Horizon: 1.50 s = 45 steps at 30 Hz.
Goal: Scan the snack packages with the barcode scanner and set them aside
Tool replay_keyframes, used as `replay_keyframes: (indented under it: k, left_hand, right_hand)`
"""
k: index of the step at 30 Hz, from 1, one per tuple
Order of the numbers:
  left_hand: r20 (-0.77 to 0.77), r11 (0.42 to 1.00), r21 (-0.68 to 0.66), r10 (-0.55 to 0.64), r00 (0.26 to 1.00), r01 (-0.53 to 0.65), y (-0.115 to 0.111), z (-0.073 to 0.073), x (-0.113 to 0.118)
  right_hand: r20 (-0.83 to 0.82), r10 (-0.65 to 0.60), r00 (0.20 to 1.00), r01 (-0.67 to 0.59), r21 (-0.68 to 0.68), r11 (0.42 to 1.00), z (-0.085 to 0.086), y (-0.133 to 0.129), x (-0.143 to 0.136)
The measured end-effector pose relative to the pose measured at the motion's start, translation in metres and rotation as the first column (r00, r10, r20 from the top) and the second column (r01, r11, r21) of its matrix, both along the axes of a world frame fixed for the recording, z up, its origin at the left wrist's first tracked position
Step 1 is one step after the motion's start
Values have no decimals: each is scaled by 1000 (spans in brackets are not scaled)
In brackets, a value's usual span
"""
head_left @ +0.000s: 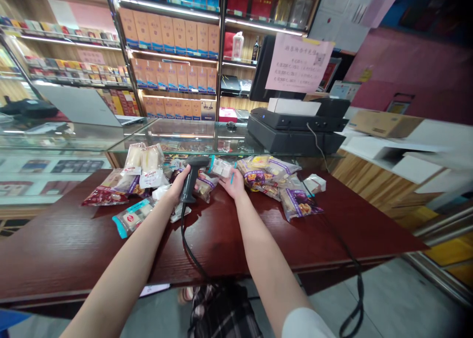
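Observation:
My left hand [178,186] is wrapped round the handle of a dark barcode scanner [189,183], whose cable drops over the table's front edge. The scanner's head points right, toward a clear snack packet with blue ends [220,167]. That packet is gripped in my right hand [234,184], a little above the table. Left of the scanner lie two white-wrapped sandwich-like packs [152,161], a red-edged bag [105,190] and another blue-ended packet [135,217]. To the right is a heap of purple-printed snack bags [258,173], with one walnut-pictured bag [300,202] nearest me.
The dark red table [332,239] stands against a glass counter [177,131]. On the counter are a black cash register [295,131] with a pink notice [299,62] and a laptop [79,104]. A black cable [356,269] hangs over the table's right front edge.

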State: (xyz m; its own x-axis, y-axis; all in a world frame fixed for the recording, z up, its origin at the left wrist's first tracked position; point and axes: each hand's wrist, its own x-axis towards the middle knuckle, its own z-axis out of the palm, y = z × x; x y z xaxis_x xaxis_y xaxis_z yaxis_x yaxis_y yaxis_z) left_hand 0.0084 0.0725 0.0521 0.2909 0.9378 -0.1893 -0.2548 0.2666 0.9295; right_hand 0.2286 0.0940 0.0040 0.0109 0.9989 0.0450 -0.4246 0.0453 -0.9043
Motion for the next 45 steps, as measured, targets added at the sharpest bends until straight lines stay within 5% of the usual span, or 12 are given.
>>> replay_keyframes:
  k: [9, 18, 23, 26, 28, 31, 34, 36, 40, 45]
  left_hand:
    - [-57, 990, 121, -62, 996, 69, -3, 0, 1]
    - [-76, 999, 36, -3, 997, 6, -2, 0, 1]
    - [-2, 998, 50, 31, 1000, -31, 5, -7, 2]
    - [45, 997, 67, 33, 998, -36, 9, -9, 1]
    - [66, 996, 67, 53, 996, -57, 10, -9, 0]
    - [78, 993, 72, 87, 993, -93, 11, -9, -1]
    - [70, 991, 95, 87, 994, -93, 13, -11, -2]
    - [69, 991, 104, 82, 994, -89, 15, -14, -2]
    - [65, 989, 99, 101, 993, -107, 16, -17, -2]
    - [61, 981, 110, 152, 986, -158, 17, -17, -1]
  right_hand:
    - [54, -24, 998, 26, -37, 999, 5, -3, -3]
    - [48, 9, 999, -9, -12, 1000, 3, -2, -2]
    - [116, -160, 980, 158, 30, 987, 2, -1, -14]
    - [213, -312, 926, 259, 241, 935, 11, -6, -22]
    - [329, -470, 819, 313, 429, 847, 25, -13, -22]
    - [505, -737, 450, 379, 639, 669, 53, -30, -9]
    - [570, -817, 82, 362, 747, 558, 75, -49, 16]
    - [613, -786, -77, 426, 733, 530, 79, -57, 36]
    - [738, -659, -146, 563, 610, 558, 66, -58, 65]
    - [655, -731, -192, 529, 696, 485, 60, -50, 67]
